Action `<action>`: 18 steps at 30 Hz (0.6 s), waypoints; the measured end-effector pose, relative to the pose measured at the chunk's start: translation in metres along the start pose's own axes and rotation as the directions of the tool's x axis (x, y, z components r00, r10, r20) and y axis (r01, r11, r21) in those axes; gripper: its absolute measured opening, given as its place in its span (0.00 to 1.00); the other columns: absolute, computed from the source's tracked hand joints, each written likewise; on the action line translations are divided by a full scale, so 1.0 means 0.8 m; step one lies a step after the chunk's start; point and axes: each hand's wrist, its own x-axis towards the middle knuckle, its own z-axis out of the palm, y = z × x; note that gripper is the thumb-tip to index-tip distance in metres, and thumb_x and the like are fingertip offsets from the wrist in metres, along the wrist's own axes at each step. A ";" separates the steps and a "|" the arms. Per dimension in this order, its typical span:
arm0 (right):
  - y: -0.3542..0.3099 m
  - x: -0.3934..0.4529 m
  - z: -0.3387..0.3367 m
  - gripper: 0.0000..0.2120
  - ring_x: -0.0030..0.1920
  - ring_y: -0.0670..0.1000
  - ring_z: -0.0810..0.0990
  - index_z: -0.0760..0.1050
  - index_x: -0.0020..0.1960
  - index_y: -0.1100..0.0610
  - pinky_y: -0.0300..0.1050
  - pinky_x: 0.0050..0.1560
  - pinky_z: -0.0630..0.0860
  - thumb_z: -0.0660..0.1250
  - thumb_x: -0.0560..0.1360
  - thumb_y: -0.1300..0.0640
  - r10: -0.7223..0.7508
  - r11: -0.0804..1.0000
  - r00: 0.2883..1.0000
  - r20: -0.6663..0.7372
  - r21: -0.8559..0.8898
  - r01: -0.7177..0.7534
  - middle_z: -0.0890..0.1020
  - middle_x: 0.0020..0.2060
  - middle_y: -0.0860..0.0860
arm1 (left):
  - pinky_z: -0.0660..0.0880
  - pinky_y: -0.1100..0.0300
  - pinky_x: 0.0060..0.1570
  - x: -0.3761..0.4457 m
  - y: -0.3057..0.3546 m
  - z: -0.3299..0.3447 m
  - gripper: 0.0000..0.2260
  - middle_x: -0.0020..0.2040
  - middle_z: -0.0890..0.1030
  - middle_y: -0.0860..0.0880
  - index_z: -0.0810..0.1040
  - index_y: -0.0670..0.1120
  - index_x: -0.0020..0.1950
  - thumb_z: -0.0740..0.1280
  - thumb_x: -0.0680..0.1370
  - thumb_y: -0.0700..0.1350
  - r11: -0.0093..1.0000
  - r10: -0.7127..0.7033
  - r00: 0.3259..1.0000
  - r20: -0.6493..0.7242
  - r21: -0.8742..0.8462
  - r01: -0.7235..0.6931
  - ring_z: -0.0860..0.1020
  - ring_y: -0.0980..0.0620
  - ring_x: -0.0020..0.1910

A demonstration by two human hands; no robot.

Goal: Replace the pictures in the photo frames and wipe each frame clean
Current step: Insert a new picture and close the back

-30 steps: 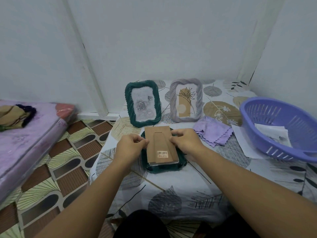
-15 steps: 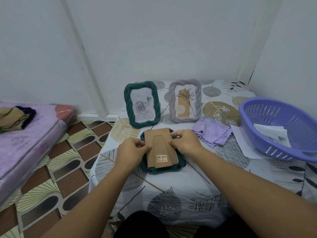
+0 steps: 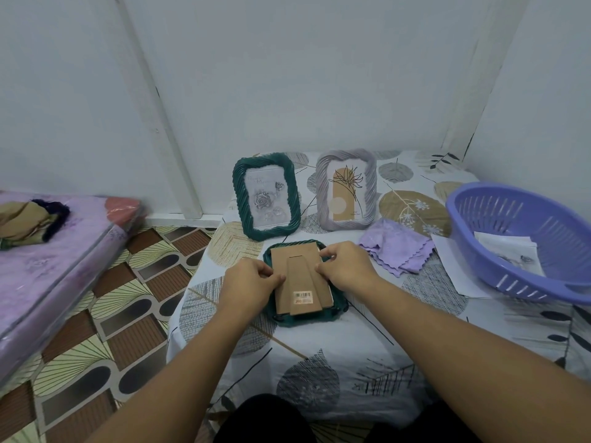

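Note:
A dark green photo frame (image 3: 307,318) lies face down on the low table, its brown cardboard backing (image 3: 302,284) with a barcode sticker facing up. My left hand (image 3: 251,284) pinches the backing's left edge with curled fingers. My right hand (image 3: 345,266) pinches its right edge. Behind stand a second green frame (image 3: 266,197) holding a grey rose picture and a lilac-grey frame (image 3: 347,190) holding a tan plant picture. A folded purple cloth (image 3: 395,246) lies to the right of my right hand.
A purple plastic basket (image 3: 499,206) with a paper picture inside sits at the right, on white sheets (image 3: 454,266). The table has a leaf-print cover (image 3: 335,356). A mattress (image 3: 48,270) lies on the patterned floor at the left. Walls close in behind.
Both hands have shifted slightly along the backing's side edges; the backing now sits lower in the face-down frame. Nothing else has moved.

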 end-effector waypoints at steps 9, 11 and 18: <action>0.004 0.001 0.002 0.09 0.51 0.51 0.82 0.86 0.53 0.51 0.42 0.48 0.77 0.74 0.73 0.57 0.002 0.997 1.000 -0.004 -0.075 -0.002 0.86 0.49 0.51 | 0.83 0.51 0.51 0.003 -0.001 0.005 0.14 0.43 0.84 0.56 0.87 0.51 0.52 0.78 0.72 0.57 1.000 -0.010 1.000 0.002 0.017 0.010 0.82 0.54 0.46; 0.005 0.001 0.001 0.09 0.51 0.50 0.82 0.86 0.52 0.50 0.41 0.47 0.75 0.75 0.73 0.56 0.009 0.998 1.000 -0.004 -0.066 -0.009 0.86 0.49 0.50 | 0.83 0.50 0.51 0.000 0.001 0.005 0.14 0.43 0.83 0.57 0.86 0.51 0.52 0.78 0.72 0.58 1.000 -0.011 1.000 0.007 0.026 0.011 0.82 0.54 0.47; 0.009 0.004 0.007 0.09 0.51 0.51 0.83 0.86 0.52 0.49 0.45 0.52 0.79 0.77 0.72 0.56 0.013 0.999 1.000 0.004 -0.044 -0.013 0.86 0.48 0.49 | 0.83 0.49 0.51 0.001 0.002 0.003 0.15 0.41 0.82 0.58 0.86 0.50 0.53 0.79 0.72 0.57 1.000 -0.014 1.000 0.025 0.012 0.014 0.82 0.54 0.47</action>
